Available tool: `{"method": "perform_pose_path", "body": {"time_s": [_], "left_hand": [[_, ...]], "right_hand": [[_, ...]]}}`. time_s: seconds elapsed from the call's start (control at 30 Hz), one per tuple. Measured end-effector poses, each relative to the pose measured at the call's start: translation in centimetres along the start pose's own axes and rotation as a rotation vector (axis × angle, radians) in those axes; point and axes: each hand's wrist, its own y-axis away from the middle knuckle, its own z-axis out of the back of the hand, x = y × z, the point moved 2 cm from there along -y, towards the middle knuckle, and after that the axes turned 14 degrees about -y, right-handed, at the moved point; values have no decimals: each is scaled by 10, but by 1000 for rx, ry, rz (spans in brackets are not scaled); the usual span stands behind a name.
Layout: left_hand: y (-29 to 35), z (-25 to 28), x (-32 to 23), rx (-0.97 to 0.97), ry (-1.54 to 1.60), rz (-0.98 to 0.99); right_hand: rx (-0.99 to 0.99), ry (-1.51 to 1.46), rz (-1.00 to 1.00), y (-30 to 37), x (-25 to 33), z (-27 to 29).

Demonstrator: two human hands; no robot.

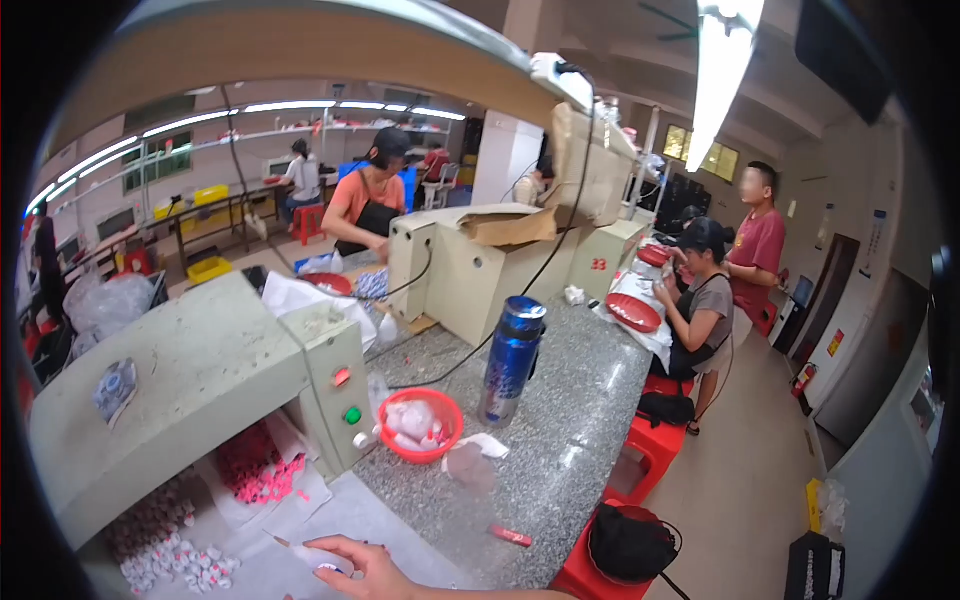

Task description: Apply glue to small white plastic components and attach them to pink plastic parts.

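My right hand [372,572] reaches in at the bottom edge, fingers closed around a small white squeeze bottle [312,557] with a thin pointed tip directed up and left. Beneath it, white sheet paper [385,525] covers part of the speckled stone counter. Many tiny white pieces with red spots [175,565] lie left of the hand, at the mouth of a grey-green machine [190,345]. Small bright pink pieces [272,478] lie on another sheet beside them. My left hand is not in view.
A red basket [455,440] of pale items, a blue tumbler [513,360] and a red marker-like stick [510,536] stand or lie on the counter. Red stools [640,460] line its right side. Co-workers [700,290] work farther along; a cable [560,250] hangs down.
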Motion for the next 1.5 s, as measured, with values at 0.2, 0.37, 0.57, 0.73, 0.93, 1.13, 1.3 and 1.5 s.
{"method": "perform_pose_path", "body": {"time_s": [0.2, 0.37, 0.57, 0.73, 0.93, 1.13, 1.3, 1.5], "left_hand": [[-5, 7, -12, -161, 217, 104], [-10, 9, 8, -189, 305, 55], [1, 19, 11, -198, 298, 31], [1, 15, 9, -208, 232, -26], [-2, 14, 8, -223, 197, -39], [-3, 14, 9, -228, 168, -62], [-2, 15, 8, -216, 147, -75], [-3, 15, 6, -222, 102, -89]], "right_hand": [[28, 197, -54, 15, 25, -5], [122, 241, -42, 28, 24, -19], [244, 405, 268, 48, 22, -37], [292, 409, 324, 48, 22, -37], [285, 404, 322, 44, 21, -33], [287, 397, 287, 41, 18, -32], [297, 361, 406, 40, 14, -34], [320, 373, 384, 39, 15, -34]]}}
